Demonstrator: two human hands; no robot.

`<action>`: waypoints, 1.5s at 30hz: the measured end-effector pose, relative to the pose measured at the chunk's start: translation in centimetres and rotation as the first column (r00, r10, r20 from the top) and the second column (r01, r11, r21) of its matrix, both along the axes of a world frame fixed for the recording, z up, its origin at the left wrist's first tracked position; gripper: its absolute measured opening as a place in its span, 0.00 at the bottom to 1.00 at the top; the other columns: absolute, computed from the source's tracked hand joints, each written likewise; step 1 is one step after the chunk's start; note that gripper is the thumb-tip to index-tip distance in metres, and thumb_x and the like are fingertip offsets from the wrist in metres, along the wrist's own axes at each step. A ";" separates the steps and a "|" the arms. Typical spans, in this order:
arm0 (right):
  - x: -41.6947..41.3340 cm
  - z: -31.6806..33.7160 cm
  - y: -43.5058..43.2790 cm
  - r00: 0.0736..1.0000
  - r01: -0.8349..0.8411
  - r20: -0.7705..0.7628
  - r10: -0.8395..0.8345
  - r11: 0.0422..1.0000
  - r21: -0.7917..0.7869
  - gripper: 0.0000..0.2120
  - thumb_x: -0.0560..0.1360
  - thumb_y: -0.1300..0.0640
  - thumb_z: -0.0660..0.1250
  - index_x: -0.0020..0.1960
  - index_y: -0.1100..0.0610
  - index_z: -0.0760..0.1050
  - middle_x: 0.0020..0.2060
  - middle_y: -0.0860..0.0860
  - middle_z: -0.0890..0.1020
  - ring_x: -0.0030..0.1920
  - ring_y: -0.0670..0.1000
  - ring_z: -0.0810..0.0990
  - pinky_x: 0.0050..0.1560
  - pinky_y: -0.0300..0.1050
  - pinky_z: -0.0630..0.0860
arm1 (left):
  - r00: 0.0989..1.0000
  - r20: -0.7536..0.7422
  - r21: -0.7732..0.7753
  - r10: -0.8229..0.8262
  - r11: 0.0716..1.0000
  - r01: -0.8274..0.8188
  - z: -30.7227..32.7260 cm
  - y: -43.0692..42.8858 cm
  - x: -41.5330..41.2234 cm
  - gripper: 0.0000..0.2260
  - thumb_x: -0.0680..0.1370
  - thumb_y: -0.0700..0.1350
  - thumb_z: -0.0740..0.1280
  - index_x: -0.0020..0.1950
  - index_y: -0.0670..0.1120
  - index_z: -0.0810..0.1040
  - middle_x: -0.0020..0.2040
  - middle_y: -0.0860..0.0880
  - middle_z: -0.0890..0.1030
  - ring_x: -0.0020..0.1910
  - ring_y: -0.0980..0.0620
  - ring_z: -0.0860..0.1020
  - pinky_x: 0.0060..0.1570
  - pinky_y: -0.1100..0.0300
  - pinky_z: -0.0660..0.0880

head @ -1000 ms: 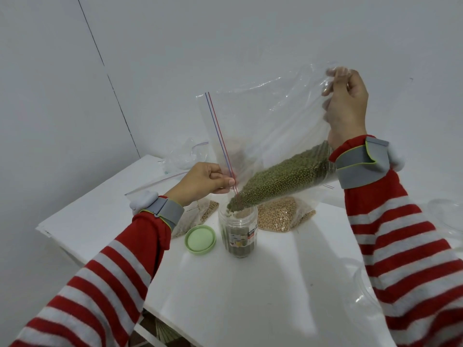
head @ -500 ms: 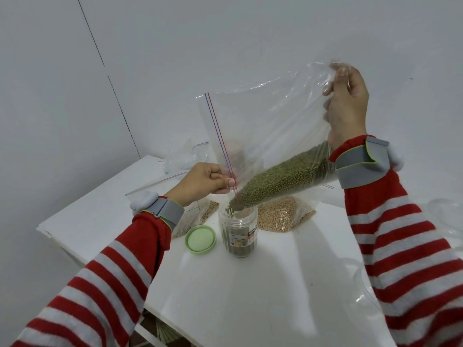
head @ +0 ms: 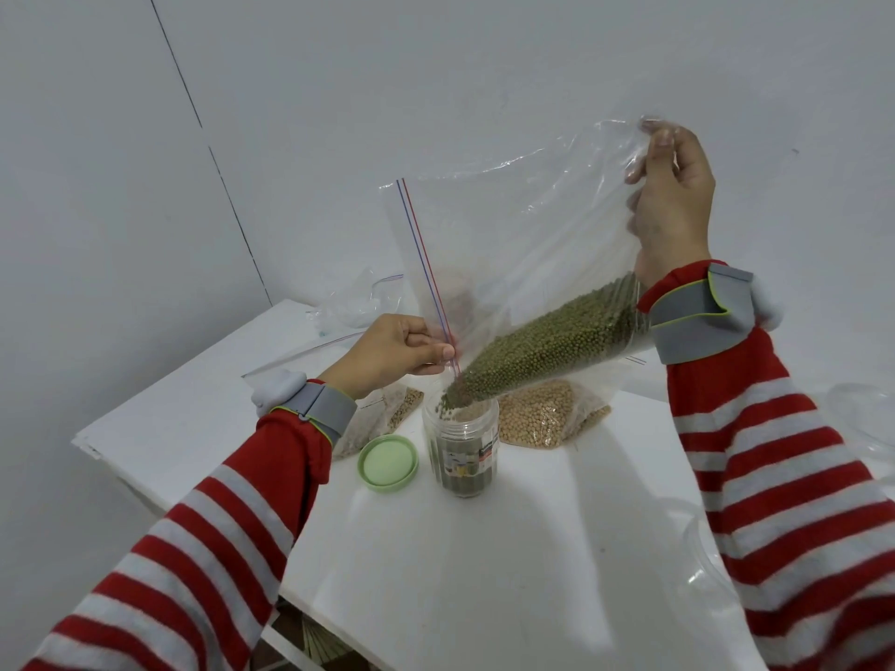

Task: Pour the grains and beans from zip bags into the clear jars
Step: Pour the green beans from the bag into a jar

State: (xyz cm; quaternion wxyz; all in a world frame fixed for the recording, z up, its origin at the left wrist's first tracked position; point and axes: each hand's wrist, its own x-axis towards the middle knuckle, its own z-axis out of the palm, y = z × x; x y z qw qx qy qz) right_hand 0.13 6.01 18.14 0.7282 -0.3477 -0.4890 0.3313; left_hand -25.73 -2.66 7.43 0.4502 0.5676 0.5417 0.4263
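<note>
While the beans [head: 542, 346] are funnelled at the jar [head: 462, 443], I want the flow thin and centred. My left hand [head: 397, 351] pinches the bag [head: 523, 244] at the low end of its zip edge, thumb and fingers closed on the plastic just above the jar's rim. I judge that this pinch should hold the opening narrow so nothing scatters onto the table [head: 484, 549]. My right hand [head: 671, 205] grips the bag's far corner, fingers curled round the bunched film, well above the left. Lifting that corner a little at a time would feed the beans gently, whereas a sudden lift could dump the whole wedge, and the jar looks light enough to tip. The bag hangs in the air between both hands, its long axis slanting from upper right down to lower left, with the mouth corner pointing down into the jar. The beans lie as a tapering wedge along its lower edge, thin end at the jar's mouth. The jar stands upright, its lid [head: 388, 462] lying just to its left and pale beans [head: 542, 418] bagged just behind. I cannot tell how full the jar is, because the label hides the level.
</note>
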 end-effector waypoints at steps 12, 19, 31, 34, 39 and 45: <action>0.2 -0.1 -0.1 1.000 0.002 0.008 -0.002 1.000 -0.014 0.11 0.84 0.51 0.56 0.53 0.48 0.77 0.29 0.43 0.72 0.30 0.40 0.66 0.33 0.31 0.63 | 1.000 -0.001 0.002 -0.006 1.000 0.006 -0.4 0.2 0.3 0.10 0.75 0.34 0.70 0.56 0.34 0.80 0.52 0.36 0.83 0.51 0.46 0.83 0.51 0.59 0.81; 0.2 0.1 -0.2 1.000 0.003 0.011 -0.003 1.000 -0.014 0.11 0.84 0.51 0.56 0.53 0.47 0.77 0.28 0.43 0.72 0.30 0.41 0.67 0.32 0.30 0.63 | 1.000 -0.002 0.005 -0.008 1.000 0.008 -0.7 0.4 0.4 0.11 0.75 0.34 0.70 0.57 0.34 0.79 0.52 0.37 0.84 0.48 0.50 0.84 0.48 0.61 0.81; -0.1 0.3 -0.4 1.000 -0.017 -0.003 0.017 1.000 0.005 0.11 0.84 0.53 0.56 0.54 0.51 0.77 0.30 0.44 0.72 0.29 0.43 0.65 0.27 0.33 0.62 | 1.000 -0.003 0.030 -0.013 0.999 0.013 -1.1 0.7 0.2 0.11 0.75 0.35 0.71 0.57 0.34 0.80 0.48 0.41 0.85 0.46 0.51 0.84 0.48 0.61 0.81; -0.3 0.3 -0.5 1.000 -0.017 0.009 0.017 1.000 0.008 0.11 0.84 0.53 0.56 0.55 0.51 0.77 0.30 0.44 0.72 0.30 0.42 0.66 0.29 0.33 0.62 | 1.000 -0.003 0.036 -0.008 0.999 0.008 -1.3 0.7 0.2 0.10 0.76 0.35 0.70 0.56 0.34 0.80 0.46 0.43 0.86 0.45 0.52 0.84 0.47 0.63 0.81; -0.4 0.4 -0.7 1.000 -0.017 0.026 0.017 1.000 0.004 0.11 0.84 0.52 0.57 0.54 0.50 0.78 0.30 0.43 0.72 0.30 0.42 0.67 0.31 0.32 0.63 | 1.000 -0.002 0.035 -0.002 0.999 0.002 -1.6 1.0 0.3 0.09 0.76 0.35 0.70 0.55 0.35 0.80 0.43 0.44 0.85 0.43 0.53 0.84 0.46 0.63 0.81; -0.5 0.4 -0.9 1.000 -0.022 0.023 0.022 1.000 0.009 0.10 0.84 0.52 0.57 0.53 0.49 0.78 0.31 0.43 0.73 0.31 0.42 0.67 0.32 0.32 0.63 | 1.000 0.013 0.019 -0.001 1.000 0.001 -1.7 1.2 0.3 0.09 0.76 0.34 0.70 0.55 0.34 0.79 0.45 0.43 0.85 0.44 0.53 0.85 0.46 0.63 0.81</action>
